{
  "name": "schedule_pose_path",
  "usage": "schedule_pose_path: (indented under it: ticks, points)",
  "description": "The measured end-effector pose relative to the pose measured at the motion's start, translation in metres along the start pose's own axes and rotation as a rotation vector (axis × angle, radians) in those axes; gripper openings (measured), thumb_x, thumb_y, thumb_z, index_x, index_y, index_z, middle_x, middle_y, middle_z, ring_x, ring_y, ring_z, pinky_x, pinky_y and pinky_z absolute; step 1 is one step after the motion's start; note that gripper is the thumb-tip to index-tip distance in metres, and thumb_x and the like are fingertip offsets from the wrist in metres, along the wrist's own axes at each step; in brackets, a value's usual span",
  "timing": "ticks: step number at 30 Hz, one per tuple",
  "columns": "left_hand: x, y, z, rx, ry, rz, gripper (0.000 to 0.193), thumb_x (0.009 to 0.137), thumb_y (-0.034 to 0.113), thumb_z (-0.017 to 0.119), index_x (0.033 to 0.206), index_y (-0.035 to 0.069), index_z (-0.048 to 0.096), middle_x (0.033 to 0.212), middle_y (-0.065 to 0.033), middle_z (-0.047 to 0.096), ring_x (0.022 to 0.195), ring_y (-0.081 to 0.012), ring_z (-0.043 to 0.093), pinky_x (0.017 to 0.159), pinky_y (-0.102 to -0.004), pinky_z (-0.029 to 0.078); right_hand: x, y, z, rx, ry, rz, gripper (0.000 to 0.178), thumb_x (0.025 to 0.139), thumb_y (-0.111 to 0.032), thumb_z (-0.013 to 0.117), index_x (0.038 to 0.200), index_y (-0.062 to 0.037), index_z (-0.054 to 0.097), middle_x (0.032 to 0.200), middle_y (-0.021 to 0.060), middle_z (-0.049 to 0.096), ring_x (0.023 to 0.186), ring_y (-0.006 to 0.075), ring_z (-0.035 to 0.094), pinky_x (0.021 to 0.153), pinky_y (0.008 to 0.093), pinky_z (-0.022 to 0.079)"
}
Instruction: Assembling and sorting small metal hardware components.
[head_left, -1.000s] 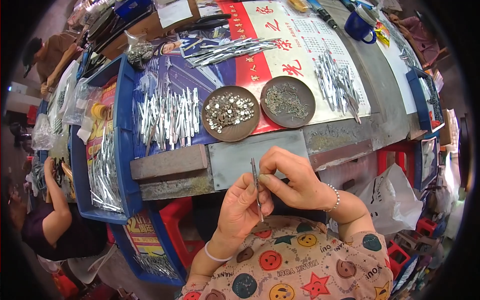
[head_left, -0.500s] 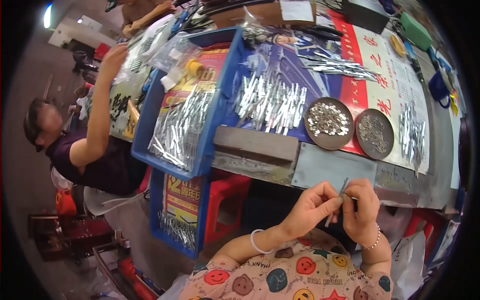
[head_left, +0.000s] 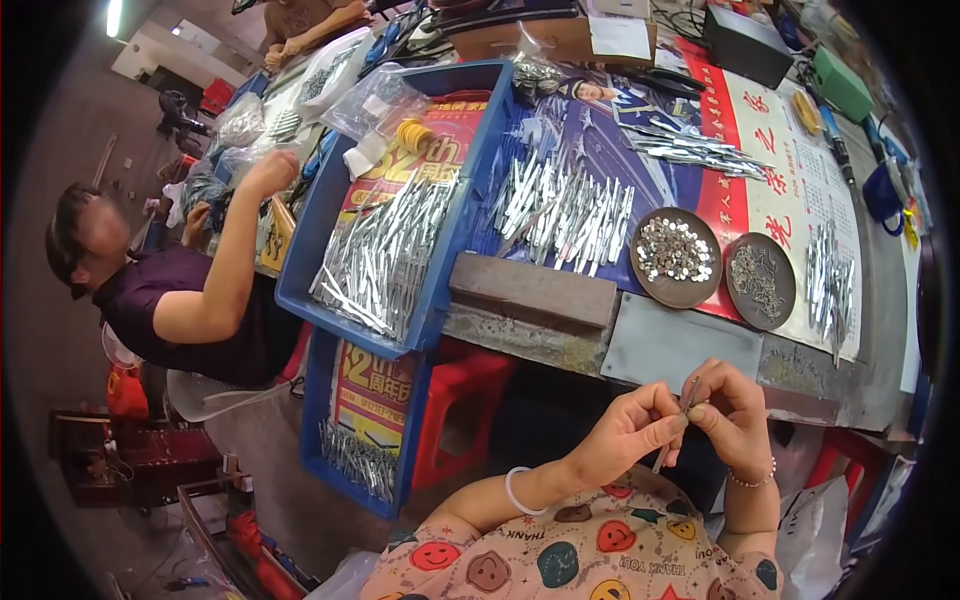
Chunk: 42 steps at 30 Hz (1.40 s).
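Close in front of my body, a thin metal strip stands upright between my hands. My left hand pinches it between thumb and fingers, its lower end showing beneath them. Thumb and forefinger of my right hand close on it from the other side. Any small part at the fingertips is too hidden to name. Just beyond lie a brown dish of small shiny discs and a dish of tiny metal pieces. Many flat metal strips are spread on the table past a dark metal bar.
A blue tray full of strips stands at the left, with a second blue tray lower down. A grey plate covers the near table edge. More strips lie at the right. A co-worker sits at the left.
The view has shifted slightly, so the table appears further right. My hands keep their pinch on the strip. The co-worker's raised arm has come down toward the table.
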<state>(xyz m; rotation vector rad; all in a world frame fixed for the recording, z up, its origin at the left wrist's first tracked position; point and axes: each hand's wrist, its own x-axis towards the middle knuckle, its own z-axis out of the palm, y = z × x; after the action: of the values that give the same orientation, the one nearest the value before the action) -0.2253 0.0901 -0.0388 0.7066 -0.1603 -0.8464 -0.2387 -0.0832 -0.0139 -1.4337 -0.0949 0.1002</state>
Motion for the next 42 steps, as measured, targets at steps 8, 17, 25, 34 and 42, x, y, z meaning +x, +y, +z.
schedule_pose_path:
  ticks: [8,17,25,34,42]
  points:
    - [-0.007,-0.002,0.009,-0.05,-0.073,-0.031,0.013,0.096,0.014,0.053,0.09,0.005,0.045,0.08,-0.0035,0.054,0.067,-0.0101,0.055,0.06,-0.0207,0.043,-0.006,-0.011,0.002,0.102,-0.035,0.048,0.021,0.083,-0.013,0.069,0.085,0.0009,0.053,0.082,0.007,0.054,0.075,0.0134,0.052,0.069,0.024,0.043]
    - [-0.014,-0.005,0.021,0.013,0.018,-0.108,0.013,0.095,0.016,0.054,0.098,0.004,0.049,0.085,-0.0012,0.058,0.073,-0.0066,0.058,0.064,-0.0184,0.046,-0.005,-0.014,-0.016,0.07,-0.216,0.052,0.016,0.08,-0.012,0.069,0.083,0.0027,0.064,0.082,0.0093,0.057,0.076,0.0175,0.053,0.066,0.0272,0.042]
    - [-0.017,0.003,0.015,-0.014,0.117,-0.19,0.02,0.096,0.011,0.05,0.113,0.002,0.055,0.092,-0.0042,0.063,0.07,-0.0056,0.053,0.059,-0.0177,0.041,-0.005,-0.008,-0.019,-0.096,-0.228,-0.004,0.016,0.076,-0.005,0.067,0.091,-0.0001,0.068,0.086,0.0085,0.056,0.079,0.0177,0.054,0.068,0.0273,0.042]
    - [-0.024,0.01,0.003,-0.041,0.11,-0.183,0.02,0.095,0.012,0.053,0.112,0.002,0.056,0.089,0.0011,0.056,0.075,-0.0037,0.048,0.068,-0.0159,0.04,0.003,-0.011,-0.008,-0.091,-0.239,0.053,0.022,0.081,-0.008,0.065,0.101,0.0015,0.065,0.089,0.0077,0.057,0.082,0.0158,0.055,0.073,0.026,0.045]
    - [-0.034,0.026,-0.016,-0.027,0.162,-0.049,0.016,0.093,0.003,0.052,0.108,-0.001,0.054,0.086,-0.0043,0.057,0.068,-0.0094,0.056,0.063,-0.0214,0.046,0.04,-0.013,-0.01,-0.669,0.145,-0.167,0.017,0.082,0.0,0.061,0.099,0.0023,0.06,0.084,0.0077,0.057,0.077,0.0149,0.057,0.069,0.0266,0.046]
